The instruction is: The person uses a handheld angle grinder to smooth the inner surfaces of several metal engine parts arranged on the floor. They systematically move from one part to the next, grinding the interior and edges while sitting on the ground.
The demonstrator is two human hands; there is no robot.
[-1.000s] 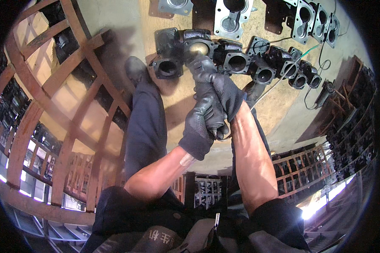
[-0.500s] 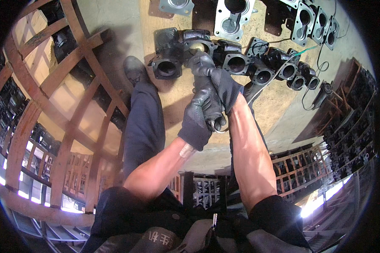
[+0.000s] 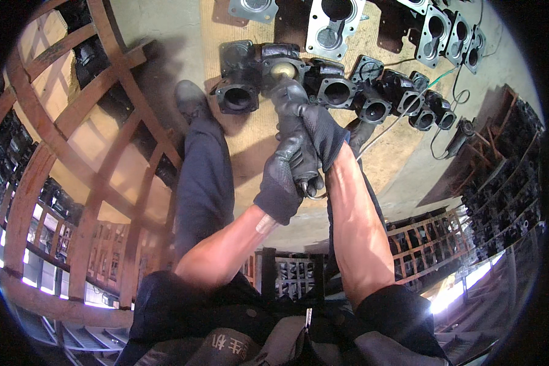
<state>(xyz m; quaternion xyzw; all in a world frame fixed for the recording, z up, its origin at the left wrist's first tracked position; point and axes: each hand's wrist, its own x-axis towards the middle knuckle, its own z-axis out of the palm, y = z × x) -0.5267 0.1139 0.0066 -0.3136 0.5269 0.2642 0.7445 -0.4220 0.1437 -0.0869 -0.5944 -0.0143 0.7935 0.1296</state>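
Observation:
Both my hands wear dark gloves and grip a hand-held power tool [image 3: 299, 137] that points away from me. My left hand [image 3: 283, 177] wraps the tool's rear end. My right hand [image 3: 317, 128] holds its body further forward. The tool's brass-coloured round head [image 3: 283, 70] presses on a black cast metal housing [image 3: 268, 64] lying on the ground. A second black housing with a round opening [image 3: 238, 97] sits just left of it.
A row of several black castings [image 3: 378, 97] runs to the right, with grey flanged plates [image 3: 332, 27] beyond. A cable [image 3: 402, 116] trails right to another tool [image 3: 457, 137]. Wooden crates [image 3: 73, 152] stand left; my shoe [image 3: 192, 100] and leg lie beside the work.
My hands and the tool stay on the same housing; they shifted only slightly, and the left hand slid a little along the tool's rear.

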